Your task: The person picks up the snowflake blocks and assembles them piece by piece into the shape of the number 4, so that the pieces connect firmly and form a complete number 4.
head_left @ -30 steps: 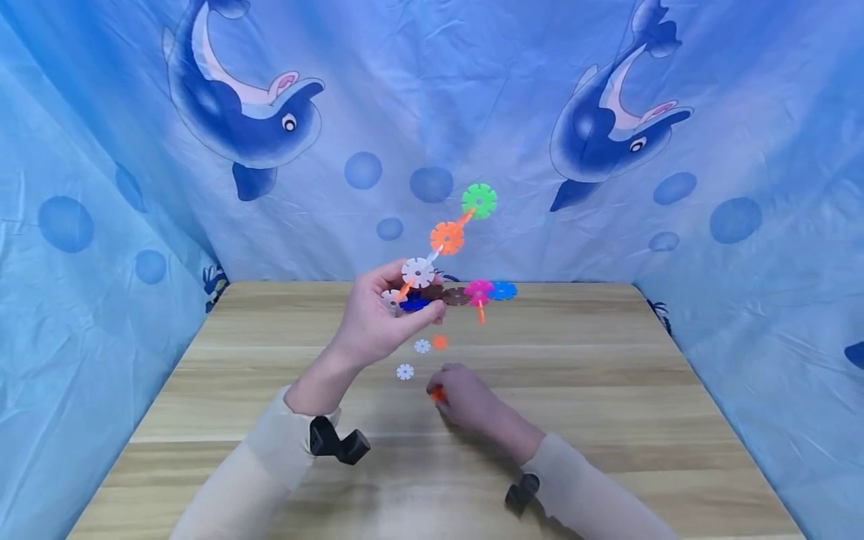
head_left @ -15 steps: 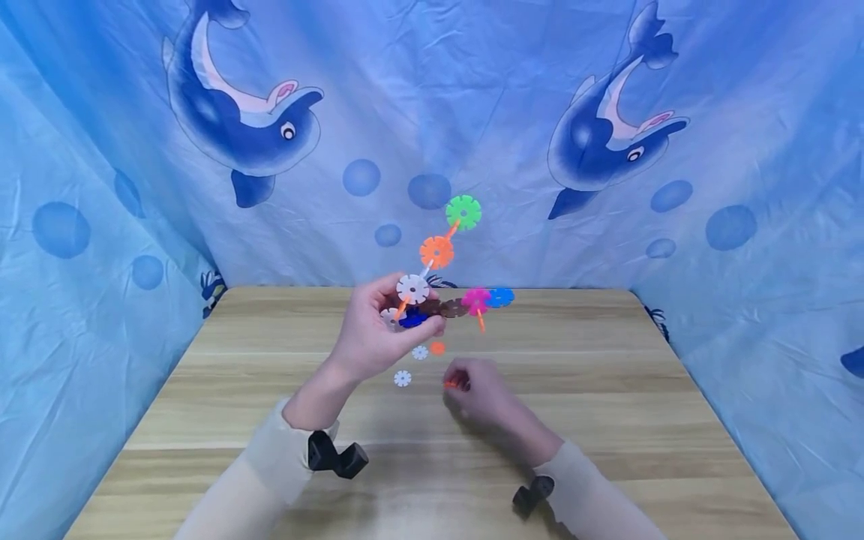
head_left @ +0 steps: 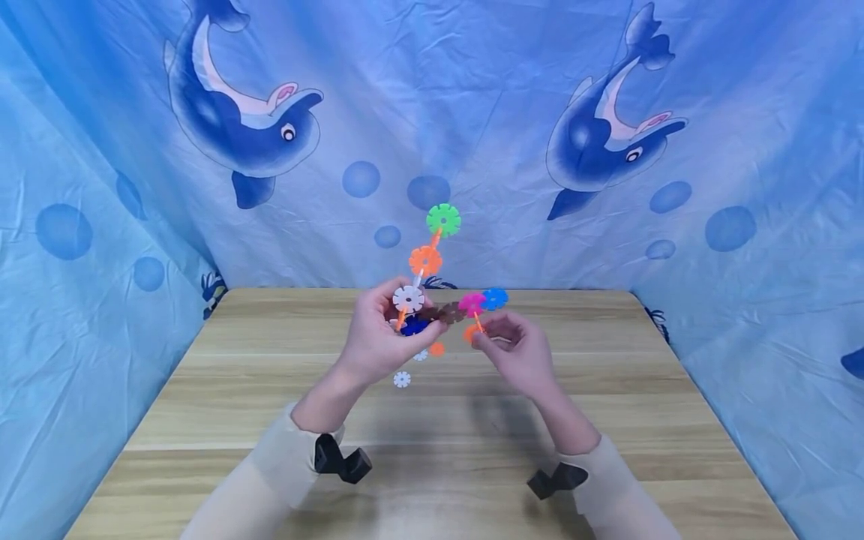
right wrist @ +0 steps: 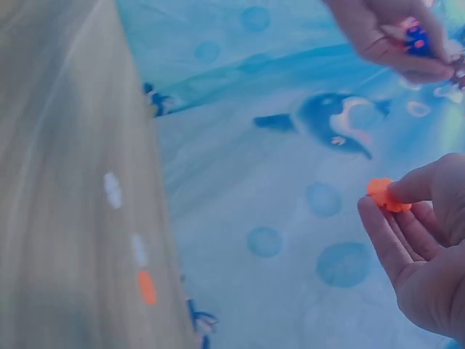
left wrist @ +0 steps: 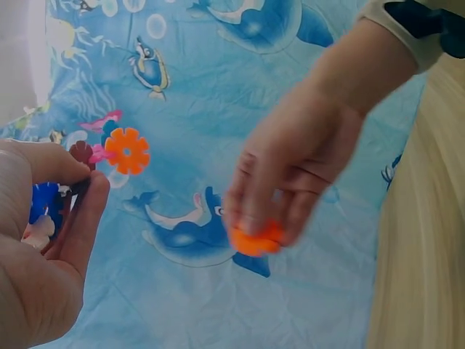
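My left hand (head_left: 378, 337) grips a built chain of notched plastic snowflake discs around its blue disc (head_left: 414, 325) and brown discs (head_left: 452, 312). One arm of the chain rises through a white disc (head_left: 408, 299) and an orange one to a green disc (head_left: 443, 220). The other reaches right to a pink disc (head_left: 472, 304) and a light blue disc (head_left: 495, 298), with an orange disc (left wrist: 127, 151) hanging off the pink one. Close by, my right hand (head_left: 523, 356) pinches a loose orange disc (right wrist: 385, 193) between thumb and fingers. Whether it touches the chain I cannot tell.
Below the hands, two white discs (head_left: 402, 379) and an orange disc (head_left: 437, 349) lie on the wooden table (head_left: 270, 375). A blue dolphin-print curtain (head_left: 432, 112) encloses the table's back and sides.
My right hand has lifted off the table with the orange disc, moving up and right toward the pink disc. The chain in my left hand has turned, its green end shifting left.
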A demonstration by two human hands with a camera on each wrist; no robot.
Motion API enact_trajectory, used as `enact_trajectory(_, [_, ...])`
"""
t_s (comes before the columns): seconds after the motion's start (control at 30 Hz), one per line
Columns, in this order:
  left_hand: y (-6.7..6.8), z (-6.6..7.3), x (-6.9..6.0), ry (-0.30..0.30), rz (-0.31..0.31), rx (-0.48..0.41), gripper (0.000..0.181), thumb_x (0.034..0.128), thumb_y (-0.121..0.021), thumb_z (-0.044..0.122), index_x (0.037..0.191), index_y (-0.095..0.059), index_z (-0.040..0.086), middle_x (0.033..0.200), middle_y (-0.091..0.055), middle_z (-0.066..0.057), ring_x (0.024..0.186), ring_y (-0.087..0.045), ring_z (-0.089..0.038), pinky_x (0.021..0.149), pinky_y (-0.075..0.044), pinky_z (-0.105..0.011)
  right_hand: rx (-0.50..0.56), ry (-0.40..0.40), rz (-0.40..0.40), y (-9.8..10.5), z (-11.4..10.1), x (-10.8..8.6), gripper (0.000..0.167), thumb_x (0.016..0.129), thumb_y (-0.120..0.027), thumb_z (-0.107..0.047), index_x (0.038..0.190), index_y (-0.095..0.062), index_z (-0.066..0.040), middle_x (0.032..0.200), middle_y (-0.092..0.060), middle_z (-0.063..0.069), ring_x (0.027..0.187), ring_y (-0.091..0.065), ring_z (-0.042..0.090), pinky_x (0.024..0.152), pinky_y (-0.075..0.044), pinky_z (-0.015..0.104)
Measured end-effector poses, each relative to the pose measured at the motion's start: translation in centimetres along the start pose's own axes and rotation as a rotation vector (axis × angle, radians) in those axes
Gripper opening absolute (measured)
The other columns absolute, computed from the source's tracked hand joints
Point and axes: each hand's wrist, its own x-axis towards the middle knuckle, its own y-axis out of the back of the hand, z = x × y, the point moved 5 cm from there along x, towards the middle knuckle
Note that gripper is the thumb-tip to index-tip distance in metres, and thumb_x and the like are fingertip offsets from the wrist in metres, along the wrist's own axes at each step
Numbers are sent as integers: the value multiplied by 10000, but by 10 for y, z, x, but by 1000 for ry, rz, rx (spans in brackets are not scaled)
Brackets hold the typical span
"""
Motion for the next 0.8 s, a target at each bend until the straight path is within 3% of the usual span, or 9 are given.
enact_trajectory(0.13, [-3, -7, -2, 39, -9, -69, 197, 830, -772, -102, 952, -622, -64, 895, -657, 13, 860, -697, -129, 761, -682, -288, 69, 89, 31, 4, -18, 0, 196, 928, -768, 61, 1120, -729, 55, 1052, -767, 207, 862, -790, 103, 809, -686, 312])
enact_trajectory(0.33, [-9, -17, -3, 99, -30, -181, 232, 847, -732, -142, 911, -516, -83, 897, -641, 1, 950, -757, -135, 888, -683, -365, 160, 142, 83, 8, -33, -3, 206, 922, -717, 143, 1127, -711, 123, 1017, -783, -59, 882, -789, 76, 806, -686, 309])
enact_trajectory(0.47, [-12, -21, -3, 119, -23, -225, 233, 860, -729, -142, 953, -523, -87, 938, -656, -11, 965, -740, -147, 901, -680, -385, 231, 156, 109, 11, -38, -5, 193, 923, -704, 158, 1112, -666, 166, 990, -770, -59, 896, -788, 90, 793, -689, 328])
enact_trajectory(0.63, [-16, -22, -3, 62, -35, -224, 325, 892, -708, -129, 1211, -668, -87, 985, -651, -59, 921, -712, -166, 870, -688, -393, 261, 142, 116, 12, -42, -8, 184, 935, -699, 144, 1106, -638, 173, 988, -759, -31, 923, -794, 107, 800, -689, 339])
enact_trajectory(0.8, [-20, -23, -4, -12, -71, -235, 397, 921, -669, -148, 1315, -669, -104, 1232, -731, -203, 1034, -779, -202, 855, -692, -407, 285, 119, 120, 12, -41, -10, 189, 944, -692, 138, 1115, -620, 175, 1001, -753, -19, 945, -803, 118, 813, -687, 345])
